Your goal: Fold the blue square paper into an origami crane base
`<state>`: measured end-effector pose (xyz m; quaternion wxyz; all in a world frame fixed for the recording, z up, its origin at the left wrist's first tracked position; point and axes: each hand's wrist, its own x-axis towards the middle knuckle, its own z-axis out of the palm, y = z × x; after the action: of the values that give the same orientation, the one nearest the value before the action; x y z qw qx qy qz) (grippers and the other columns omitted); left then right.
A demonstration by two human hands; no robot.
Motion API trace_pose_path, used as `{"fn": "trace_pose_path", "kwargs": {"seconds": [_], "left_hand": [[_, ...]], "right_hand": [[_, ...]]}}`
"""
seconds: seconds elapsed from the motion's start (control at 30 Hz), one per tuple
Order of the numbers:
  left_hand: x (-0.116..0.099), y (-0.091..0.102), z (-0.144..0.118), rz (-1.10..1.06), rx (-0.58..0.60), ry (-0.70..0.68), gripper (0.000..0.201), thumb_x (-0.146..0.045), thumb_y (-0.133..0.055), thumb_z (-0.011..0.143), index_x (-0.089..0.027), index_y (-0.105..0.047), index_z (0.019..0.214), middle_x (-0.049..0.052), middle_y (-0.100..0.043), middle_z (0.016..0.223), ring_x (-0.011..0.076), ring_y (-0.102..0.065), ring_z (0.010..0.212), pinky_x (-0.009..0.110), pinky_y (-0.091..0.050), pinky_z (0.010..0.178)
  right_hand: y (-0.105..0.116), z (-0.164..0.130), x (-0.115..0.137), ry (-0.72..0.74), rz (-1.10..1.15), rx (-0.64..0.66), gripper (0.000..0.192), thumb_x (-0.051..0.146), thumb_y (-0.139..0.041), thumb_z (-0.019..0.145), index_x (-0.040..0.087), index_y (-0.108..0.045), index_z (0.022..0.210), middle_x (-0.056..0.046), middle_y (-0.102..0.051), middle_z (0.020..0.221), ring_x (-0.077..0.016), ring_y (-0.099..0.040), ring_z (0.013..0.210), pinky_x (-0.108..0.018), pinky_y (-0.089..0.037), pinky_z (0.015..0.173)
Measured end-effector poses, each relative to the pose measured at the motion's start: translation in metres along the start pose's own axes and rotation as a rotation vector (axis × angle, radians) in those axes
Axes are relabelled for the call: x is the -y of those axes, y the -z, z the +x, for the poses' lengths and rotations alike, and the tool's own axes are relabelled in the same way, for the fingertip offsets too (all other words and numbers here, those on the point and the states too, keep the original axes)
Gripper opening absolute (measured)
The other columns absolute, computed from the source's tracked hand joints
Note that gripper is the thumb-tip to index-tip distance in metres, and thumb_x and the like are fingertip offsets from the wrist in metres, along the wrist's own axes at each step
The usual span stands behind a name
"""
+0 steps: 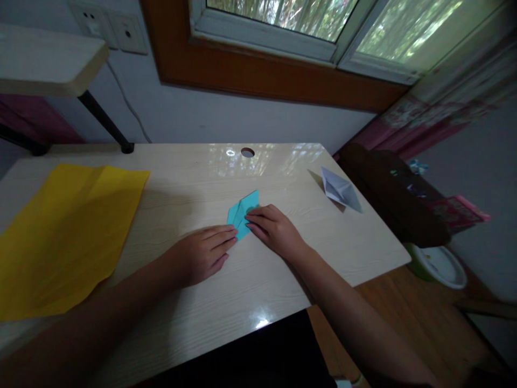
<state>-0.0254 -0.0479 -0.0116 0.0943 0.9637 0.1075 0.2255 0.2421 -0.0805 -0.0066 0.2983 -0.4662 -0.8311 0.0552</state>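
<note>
A yellow sheet (64, 231) is seen lying flat at the left of the pale wooden desk (194, 183). The left hand (202, 256) is laid palm-down, fingers together, its tips pressed on the folded blue paper (242, 211) at mid-desk. The right hand (272, 229) is pressed on the same paper's near edge, apparently flat. A folded white paper figure (340, 189) is set further right, below a window (307, 27).

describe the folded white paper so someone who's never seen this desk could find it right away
Start at the pale wooden desk under the window. Go to its far right part, right of both hands and the blue paper. The white paper lies there alone, folded into a pointed shape, the only white piece; the yellow sheet is flat.
</note>
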Motion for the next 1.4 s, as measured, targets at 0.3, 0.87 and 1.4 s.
{"fn": "trace_pose_path", "kwargs": {"seconds": [0.3, 0.87, 1.4], "left_hand": [[0.001, -0.001, -0.001, 0.053, 0.022, -0.026, 0.04, -0.019, -0.053, 0.096, -0.01, -0.059, 0.135, 0.017, -0.062, 0.139, 0.0276, -0.058, 0.131, 0.046, -0.051, 0.11], [-0.001, 0.001, 0.001, 0.02, 0.043, -0.02, 0.038, -0.02, -0.054, 0.097, -0.012, -0.06, 0.133, 0.014, -0.062, 0.139, 0.0277, -0.059, 0.126, 0.047, -0.051, 0.108], [0.0, -0.002, -0.001, 0.012, 0.035, -0.011, 0.04, -0.019, -0.056, 0.095, -0.011, -0.059, 0.134, 0.016, -0.06, 0.141, 0.0288, -0.055, 0.13, 0.049, -0.05, 0.11]], "right_hand": [[-0.007, 0.019, 0.004, -0.274, 0.243, -0.055, 0.01, 0.025, -0.066, 0.093, 0.021, -0.074, 0.097, -0.007, -0.068, 0.097, -0.0189, -0.065, 0.092, -0.036, -0.055, 0.084], [-0.024, 0.029, 0.007, -0.502, 0.192, -0.111, 0.005, 0.017, -0.068, 0.086, 0.019, -0.068, 0.081, -0.003, -0.058, 0.093, -0.0165, -0.059, 0.082, -0.033, -0.05, 0.078], [-0.021, 0.023, 0.01, -0.461, 0.281, -0.164, 0.008, 0.013, -0.072, 0.084, 0.02, -0.069, 0.082, -0.003, -0.059, 0.089, -0.018, -0.06, 0.086, -0.033, -0.05, 0.08]]}}
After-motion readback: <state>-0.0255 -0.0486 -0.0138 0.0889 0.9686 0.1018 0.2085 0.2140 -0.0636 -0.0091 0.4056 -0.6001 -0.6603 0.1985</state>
